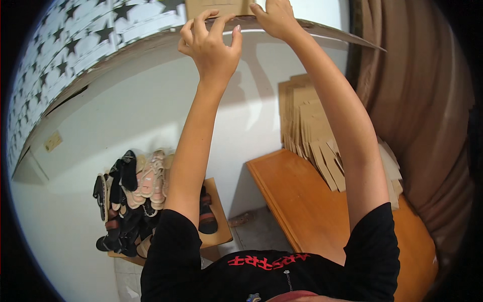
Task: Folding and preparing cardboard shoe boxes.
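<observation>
A piece of brown cardboard (219, 7) lies on the surface at the top edge, and most of it is out of the picture. My left hand (214, 48) is at its near edge, fingers spread and bent, the fingertips at the cardboard. Nothing shows gripped in this hand. At the cardboard's right side is my right hand (277, 21), its thumb at the corner. The picture's top edge cuts off its other fingers, so their hold is hidden. Both arms reach far forward.
A star-patterned cover (95, 38) lies over the surface at the left. Below, a pile of shoes (131, 201) sits on a small wooden stand (219, 216). Flat cardboard pieces (307, 116) stack on a wooden table (302, 206) at right, beside a brown curtain (422, 100).
</observation>
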A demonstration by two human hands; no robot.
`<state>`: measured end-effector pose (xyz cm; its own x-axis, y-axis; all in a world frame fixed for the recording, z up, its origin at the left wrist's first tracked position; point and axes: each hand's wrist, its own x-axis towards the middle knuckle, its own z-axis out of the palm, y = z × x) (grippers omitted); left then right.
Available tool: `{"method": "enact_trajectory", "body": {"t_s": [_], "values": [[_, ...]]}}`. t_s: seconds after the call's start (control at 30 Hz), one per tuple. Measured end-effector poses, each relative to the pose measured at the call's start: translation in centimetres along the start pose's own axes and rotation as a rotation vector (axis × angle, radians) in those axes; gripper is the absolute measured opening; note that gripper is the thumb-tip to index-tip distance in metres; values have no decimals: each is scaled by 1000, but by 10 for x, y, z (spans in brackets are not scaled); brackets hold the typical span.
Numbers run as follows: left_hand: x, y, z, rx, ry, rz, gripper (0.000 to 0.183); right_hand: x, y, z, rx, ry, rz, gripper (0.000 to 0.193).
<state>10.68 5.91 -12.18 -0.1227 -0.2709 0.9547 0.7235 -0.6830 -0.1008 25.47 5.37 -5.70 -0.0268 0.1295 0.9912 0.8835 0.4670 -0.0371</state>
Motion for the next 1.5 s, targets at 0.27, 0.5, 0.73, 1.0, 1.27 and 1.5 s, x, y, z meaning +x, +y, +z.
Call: {"method": "enact_trajectory", "body": {"t_s": [0.27,0.5,0.73,1.0,1.27,1.5], "values": [[-112,117,59,-386,-420,-176,21,-107,68,-120,-270,-164,-108,52],[-268,263,78,-842,-1137,-415,26,-271,117,-272,-486,-475,327,49],[-426,388,74,-1337,-1818,-803,46,-433,110,-368,-582,-585,818,50],[-454,501,60,-1310,-2117,-1092,40,-536,97,-401,-536,-461,1191,50],[-454,527,71,-1196,-1717,-1638,17,-575,82,-413,-475,-363,1384,48],[-437,523,70,-1305,-1118,-1324,21,-582,76,-419,-487,-280,1400,45]]}}
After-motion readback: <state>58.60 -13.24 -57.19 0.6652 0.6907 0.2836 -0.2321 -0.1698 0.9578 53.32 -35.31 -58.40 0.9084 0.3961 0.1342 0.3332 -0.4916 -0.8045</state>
